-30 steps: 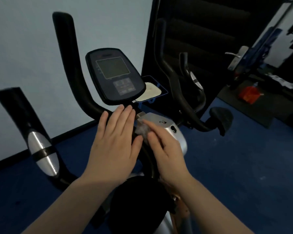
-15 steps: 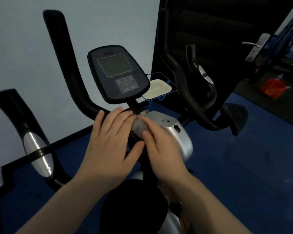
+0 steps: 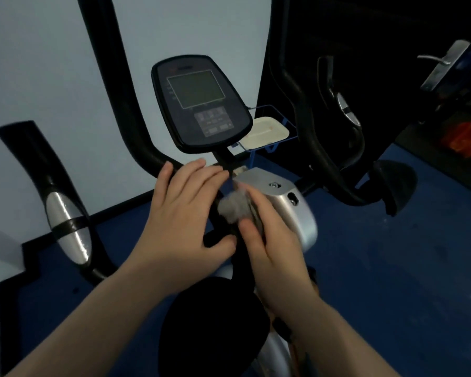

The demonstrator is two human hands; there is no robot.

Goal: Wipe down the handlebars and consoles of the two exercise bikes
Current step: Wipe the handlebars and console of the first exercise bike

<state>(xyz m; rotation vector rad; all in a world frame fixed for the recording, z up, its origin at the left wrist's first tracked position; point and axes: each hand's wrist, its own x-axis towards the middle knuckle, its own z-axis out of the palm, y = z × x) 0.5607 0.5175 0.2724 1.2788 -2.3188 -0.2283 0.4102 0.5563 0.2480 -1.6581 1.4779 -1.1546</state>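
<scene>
An exercise bike stands right in front of me, with a dark console point(image 3: 200, 103) on a black stem. Its black left handlebar point(image 3: 112, 85) curves up past the console, and the right handlebar point(image 3: 307, 123) rises against the dark door. My right hand point(image 3: 272, 238) is closed on a crumpled grey cloth point(image 3: 234, 208) and presses it against the stem beside the silver housing point(image 3: 280, 191). My left hand point(image 3: 185, 213) lies flat on the handlebar base just below the console, fingers together, thumb hooked under the bar.
A silver-banded lower grip point(image 3: 65, 221) sticks out at the left. The black saddle point(image 3: 212, 327) is below my wrists. A blue wire rack with a white tray point(image 3: 267, 131) sits behind the console. A dark door with a metal handle point(image 3: 441, 63) is at the right. Blue floor all around.
The view has shifted slightly toward the bike. My right hand has slid the cloth a little along the stem next to my left hand, which stays on the bar.
</scene>
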